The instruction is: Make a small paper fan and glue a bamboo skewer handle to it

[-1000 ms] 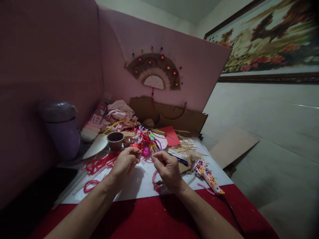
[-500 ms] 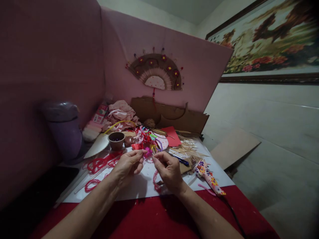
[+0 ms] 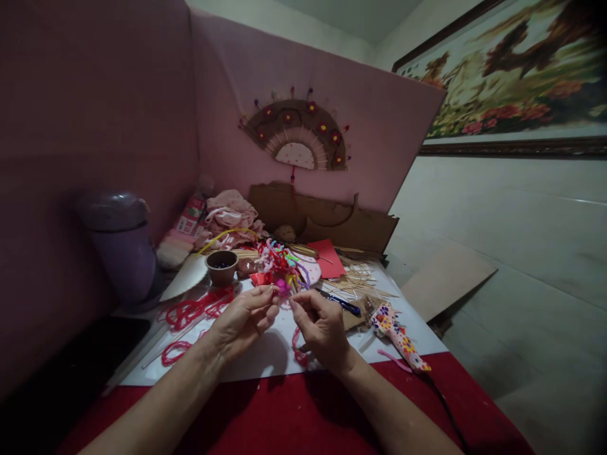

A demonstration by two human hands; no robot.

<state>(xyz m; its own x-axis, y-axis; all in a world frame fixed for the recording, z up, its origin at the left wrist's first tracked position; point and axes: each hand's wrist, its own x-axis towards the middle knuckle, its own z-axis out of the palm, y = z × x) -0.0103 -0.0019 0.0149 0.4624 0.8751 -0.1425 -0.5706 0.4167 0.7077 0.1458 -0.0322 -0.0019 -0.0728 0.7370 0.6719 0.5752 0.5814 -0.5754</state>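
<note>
Head view has the left hand (image 3: pixel 249 319) and right hand (image 3: pixel 325 325) facing mid-frame, fingertips nearly meeting, any grip I can't tell, with red thread (image 3: pixel 300 357) looping lengthwise down-frame below centre, nearer the right.

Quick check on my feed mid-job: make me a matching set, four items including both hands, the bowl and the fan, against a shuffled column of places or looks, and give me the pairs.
Column one
1. left hand
2. right hand
3. bowl
4. fan

Column two
A. up on the pink board
B. palm partly in view
C. brown, with an open top
D. back of it in view, close to the blue-handled tool

Pairs: 1-B, 2-D, 3-C, 4-A.
</note>
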